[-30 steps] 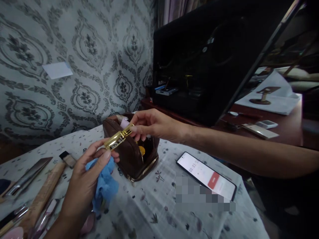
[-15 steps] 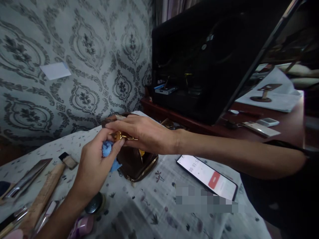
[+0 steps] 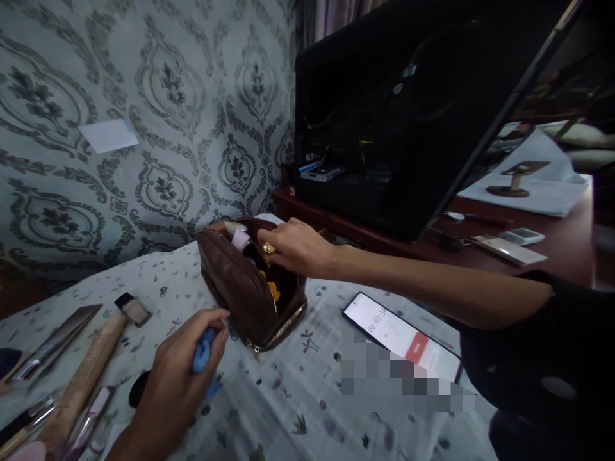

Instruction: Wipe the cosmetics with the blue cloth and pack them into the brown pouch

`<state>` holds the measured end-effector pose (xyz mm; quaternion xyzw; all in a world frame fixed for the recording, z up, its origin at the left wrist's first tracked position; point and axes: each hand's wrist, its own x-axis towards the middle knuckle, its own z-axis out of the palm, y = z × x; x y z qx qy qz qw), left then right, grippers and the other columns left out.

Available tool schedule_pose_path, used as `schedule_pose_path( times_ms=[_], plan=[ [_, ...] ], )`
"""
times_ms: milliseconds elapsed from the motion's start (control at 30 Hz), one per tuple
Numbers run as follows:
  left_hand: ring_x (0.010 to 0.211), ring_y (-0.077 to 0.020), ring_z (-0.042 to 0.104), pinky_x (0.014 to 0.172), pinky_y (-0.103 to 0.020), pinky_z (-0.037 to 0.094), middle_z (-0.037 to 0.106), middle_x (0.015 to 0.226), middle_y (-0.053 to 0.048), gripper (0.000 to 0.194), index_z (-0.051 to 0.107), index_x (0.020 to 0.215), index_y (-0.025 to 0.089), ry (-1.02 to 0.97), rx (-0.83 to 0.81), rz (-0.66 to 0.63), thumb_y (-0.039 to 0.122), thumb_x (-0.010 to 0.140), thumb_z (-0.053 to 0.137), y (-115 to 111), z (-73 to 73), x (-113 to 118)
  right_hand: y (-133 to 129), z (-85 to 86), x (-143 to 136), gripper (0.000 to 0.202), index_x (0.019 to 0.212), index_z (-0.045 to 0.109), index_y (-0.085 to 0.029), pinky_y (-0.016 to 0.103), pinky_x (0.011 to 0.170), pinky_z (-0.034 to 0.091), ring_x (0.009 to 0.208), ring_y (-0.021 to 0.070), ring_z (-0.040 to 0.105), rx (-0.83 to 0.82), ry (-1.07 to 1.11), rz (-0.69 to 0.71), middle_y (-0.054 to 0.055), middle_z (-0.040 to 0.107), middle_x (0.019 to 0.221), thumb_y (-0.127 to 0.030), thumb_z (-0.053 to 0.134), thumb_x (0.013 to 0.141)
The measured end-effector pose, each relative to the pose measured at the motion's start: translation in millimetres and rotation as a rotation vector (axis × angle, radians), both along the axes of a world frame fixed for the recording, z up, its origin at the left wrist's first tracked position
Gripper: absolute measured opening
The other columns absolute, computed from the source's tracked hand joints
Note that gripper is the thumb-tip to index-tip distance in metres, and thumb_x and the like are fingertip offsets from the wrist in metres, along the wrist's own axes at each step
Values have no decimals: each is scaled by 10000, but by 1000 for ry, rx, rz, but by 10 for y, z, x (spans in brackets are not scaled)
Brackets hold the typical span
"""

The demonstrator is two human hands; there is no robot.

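Observation:
A dark brown zippered pouch [image 3: 235,275] stands unzipped on the cloth-covered table, with a pale lilac item [image 3: 241,239] and something yellow [image 3: 273,291] showing inside. My right hand [image 3: 300,248] reaches over its right side, fingers curled round a small shiny gold-coloured metal object [image 3: 268,248]. The fingertips are partly inside the opening, and the object's exact kind is unclear. To the front left of the pouch, my left hand [image 3: 180,365] is closed on a crumpled blue cloth [image 3: 202,351], a bit of which hangs below the fingers.
A phone [image 3: 403,339] running a timer lies to the right. At left are a small bottle with a black cap [image 3: 133,309], a long beige tube [image 3: 84,378] and several other cosmetics. Behind stands a large black screen [image 3: 384,141] on a reddish-brown desk [image 3: 571,256].
My hands have parted. The right has carried the gold-coloured object rightward to the pouch's opening; the left has drawn down toward me with the blue cloth, uncovering the pouch.

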<state>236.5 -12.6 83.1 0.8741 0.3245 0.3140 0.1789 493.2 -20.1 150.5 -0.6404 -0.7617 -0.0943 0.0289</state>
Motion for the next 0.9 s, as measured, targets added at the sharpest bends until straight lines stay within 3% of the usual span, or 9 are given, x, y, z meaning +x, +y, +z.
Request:
schedule_pose_path(
  times_ms=[133, 333, 633, 900],
  plan=[
    [792, -149, 688, 699, -200, 534, 707, 900, -28, 166, 625, 1001, 218, 33, 64, -83, 319, 926, 516, -40, -96, -65, 52, -70, 10, 186, 1079, 589, -147, 337, 826, 288, 1060, 252, 591, -28, -106, 7, 117, 701, 1078, -248, 589, 923],
    [768, -146, 686, 688, -196, 543, 706, 882, -43, 181, 630, 1004, 211, 53, 89, -133, 308, 942, 491, -98, -218, -113, 119, -173, 71, 190, 1062, 641, -155, 346, 807, 253, 1047, 252, 577, 13, -156, 35, 116, 716, 1057, -263, 603, 911],
    [802, -154, 700, 727, -208, 567, 715, 912, -43, 173, 634, 1026, 222, -6, 78, -113, 320, 936, 522, -134, -489, -269, 191, -107, 24, 194, 953, 728, -175, 353, 790, 252, 1007, 236, 600, -59, -185, 24, 109, 730, 1016, -168, 537, 918],
    [834, -162, 730, 759, -198, 582, 741, 934, -36, 164, 639, 1021, 228, 92, 101, -142, 317, 926, 539, -105, -623, -449, 168, -96, 3, 225, 927, 734, -162, 370, 791, 243, 979, 236, 590, -84, -199, 11, 114, 729, 993, -148, 510, 918]
  ],
)
